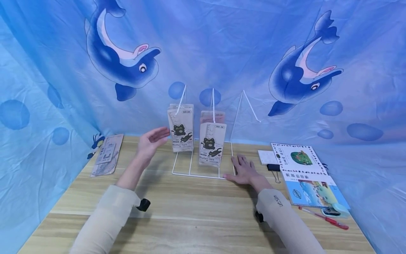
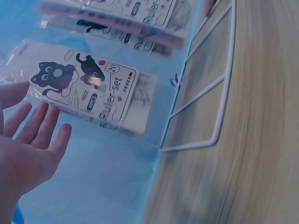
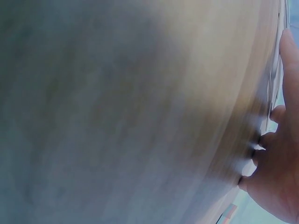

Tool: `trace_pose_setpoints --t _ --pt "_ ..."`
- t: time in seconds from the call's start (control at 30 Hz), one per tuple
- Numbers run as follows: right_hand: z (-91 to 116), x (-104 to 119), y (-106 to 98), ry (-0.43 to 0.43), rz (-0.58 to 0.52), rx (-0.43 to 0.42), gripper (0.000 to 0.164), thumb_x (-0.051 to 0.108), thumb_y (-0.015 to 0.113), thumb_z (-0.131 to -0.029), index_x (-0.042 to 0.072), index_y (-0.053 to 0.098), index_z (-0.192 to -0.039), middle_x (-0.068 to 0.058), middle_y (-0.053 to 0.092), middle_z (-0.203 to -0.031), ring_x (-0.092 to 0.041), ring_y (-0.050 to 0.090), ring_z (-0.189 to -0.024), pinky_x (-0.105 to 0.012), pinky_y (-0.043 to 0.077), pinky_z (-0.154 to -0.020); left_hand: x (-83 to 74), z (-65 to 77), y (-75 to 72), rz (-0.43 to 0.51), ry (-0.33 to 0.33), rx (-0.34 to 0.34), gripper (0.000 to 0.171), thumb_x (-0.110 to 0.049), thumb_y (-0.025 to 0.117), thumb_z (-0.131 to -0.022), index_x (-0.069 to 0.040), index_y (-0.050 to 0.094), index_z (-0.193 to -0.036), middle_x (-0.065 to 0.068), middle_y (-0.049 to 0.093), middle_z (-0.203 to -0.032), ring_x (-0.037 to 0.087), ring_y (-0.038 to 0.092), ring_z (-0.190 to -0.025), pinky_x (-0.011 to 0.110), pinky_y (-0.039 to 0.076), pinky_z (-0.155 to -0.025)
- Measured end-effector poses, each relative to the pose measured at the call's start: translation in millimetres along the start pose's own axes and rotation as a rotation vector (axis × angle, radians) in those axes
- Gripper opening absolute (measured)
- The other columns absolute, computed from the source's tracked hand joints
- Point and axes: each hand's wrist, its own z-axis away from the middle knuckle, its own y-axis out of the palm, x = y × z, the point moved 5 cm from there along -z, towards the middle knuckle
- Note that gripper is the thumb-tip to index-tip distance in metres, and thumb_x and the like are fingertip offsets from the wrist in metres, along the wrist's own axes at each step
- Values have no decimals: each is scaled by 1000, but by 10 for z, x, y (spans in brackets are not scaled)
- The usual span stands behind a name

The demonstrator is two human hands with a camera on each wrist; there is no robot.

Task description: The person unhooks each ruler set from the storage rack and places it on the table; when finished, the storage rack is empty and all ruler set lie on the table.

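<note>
A white wire display rack [image 1: 198, 176] stands on the table, with ruler set packs printed with black cats hanging on it. On its left prong hangs one group of ruler set packs [image 1: 180, 128]; on the middle prong, another [image 1: 210, 144], with a pinkish pack behind. My left hand [image 1: 149, 145] is raised beside the left group, fingers extended at the pack's left edge. In the left wrist view, the fingers of that hand [image 2: 35, 142] lie close by the pack [image 2: 88, 88], thumb apart. My right hand [image 1: 243, 171] rests spread on the table, thumb at the rack's front right corner.
At the far left lies another flat ruler set pack [image 1: 108, 155]. To the right are booklets [image 1: 298, 158], a white notepad [image 1: 266, 157], a black binder clip [image 1: 273, 167], a red pen [image 1: 330, 219] and a pale blue item [image 1: 336, 210]. A blue dolphin curtain [image 1: 215, 46] hangs behind.
</note>
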Motion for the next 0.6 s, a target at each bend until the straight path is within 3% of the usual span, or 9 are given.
trace_pose_setpoints --t 0.2,0.4,0.6 --pt "-1 -6 -7 4 -2 3 102 78 45 -82 15 16 -156 -20 9 -163 -39 8 -152 -68 8 -122 81 -67 172 -60 -40 -35 49 1 63 -87 -1 51 -134 22 56 -136 7 63 -109 13 53 -95" --pt "8 -3 -17 11 -6 9 102 78 47 -82 15 15 -156 -20 9 -163 -39 8 -152 -68 8 -122 157 -149 287 -108 -71 -54 49 1 64 -86 1 51 -134 22 57 -134 20 59 -115 21 52 -102" --pt "-3 -2 3 7 4 4 102 79 45 -82 16 15 -156 -19 9 -164 -38 8 -152 -68 9 -122 173 -172 312 -145 -42 -89 44 4 62 -87 3 52 -129 24 59 -130 22 60 -112 25 53 -102"
